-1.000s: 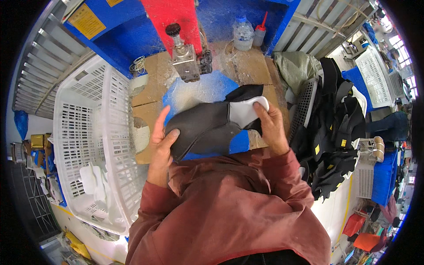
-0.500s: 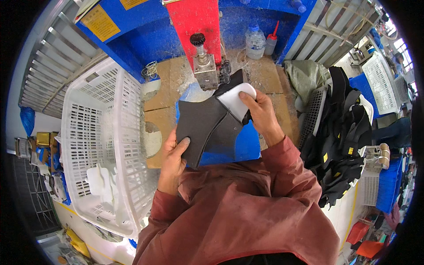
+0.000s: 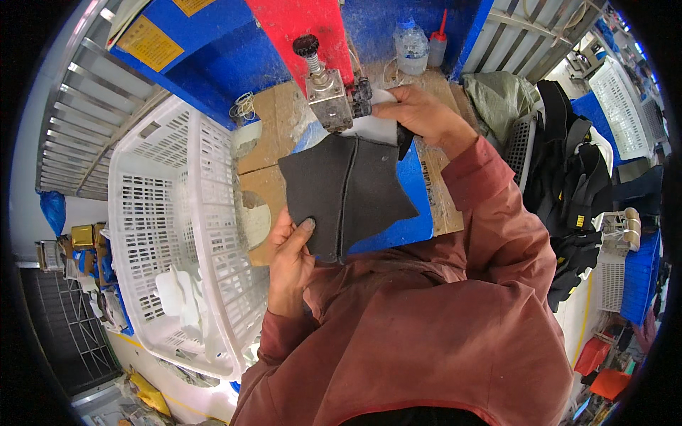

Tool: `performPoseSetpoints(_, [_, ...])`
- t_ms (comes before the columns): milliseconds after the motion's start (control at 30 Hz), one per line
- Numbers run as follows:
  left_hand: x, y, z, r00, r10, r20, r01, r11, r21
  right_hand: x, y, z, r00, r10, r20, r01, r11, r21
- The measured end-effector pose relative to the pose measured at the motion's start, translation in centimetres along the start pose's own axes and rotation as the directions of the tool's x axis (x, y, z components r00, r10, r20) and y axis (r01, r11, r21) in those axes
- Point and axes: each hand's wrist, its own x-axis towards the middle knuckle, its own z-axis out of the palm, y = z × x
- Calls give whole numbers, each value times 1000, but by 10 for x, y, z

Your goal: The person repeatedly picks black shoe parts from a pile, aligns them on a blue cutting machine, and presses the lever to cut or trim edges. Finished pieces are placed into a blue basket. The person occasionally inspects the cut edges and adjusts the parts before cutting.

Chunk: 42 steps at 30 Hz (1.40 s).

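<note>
A dark grey padded fabric piece [image 3: 312,177] with a raised seam down its middle lies over a blue plate [image 3: 408,231]. My left hand [image 3: 290,248] pinches its lower left edge, thumb on top. At the far end, my right hand [image 3: 423,117] is closed on a flat white panel [image 3: 376,129] that meets the fabric's far edge. Part of that panel sits beside or beneath the metal machine head [image 3: 328,99], which carries a spring and a black knob [image 3: 305,46]; whether the two touch is hidden. The fingers under both pieces are out of sight.
To the left stands a white plastic basket [image 3: 220,284] holding several white panels [image 3: 177,298]. Black strapped pieces [image 3: 575,170] are heaped at the right. A clear bottle [image 3: 412,51] and a red-tipped squeeze bottle [image 3: 437,50] stand behind, inside the blue machine frame [image 3: 238,53].
My right hand has pushed the white panel away from me, up to the machine head. The fabric has turned so its seam runs nearly straight away from me. My left hand keeps its hold.
</note>
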Motion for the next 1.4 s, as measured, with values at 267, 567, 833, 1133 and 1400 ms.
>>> performPoseSetpoints(267, [21,-1,25,999,-2,48,-1,999,45,-14,-7,-28,993,-19,-118,12,998,-53])
performPoseSetpoints(567, [41,-4,37,983,-49,176,44,998,33,-34,-21,-48,971,-151,-184,123,980,-156])
performPoseSetpoints(833, [50,-12,30,971,-78,226,65,996,62,-47,-15,-49,955,-213,-204,164,958,-233])
performPoseSetpoints(1133, [49,-13,4,974,-161,161,132,975,177,-53,-16,-33,917,-310,-250,252,938,-237])
performPoseSetpoints(1400, [59,-9,-1,985,-133,110,90,940,329,-55,-14,-34,892,-351,-285,288,927,-241])
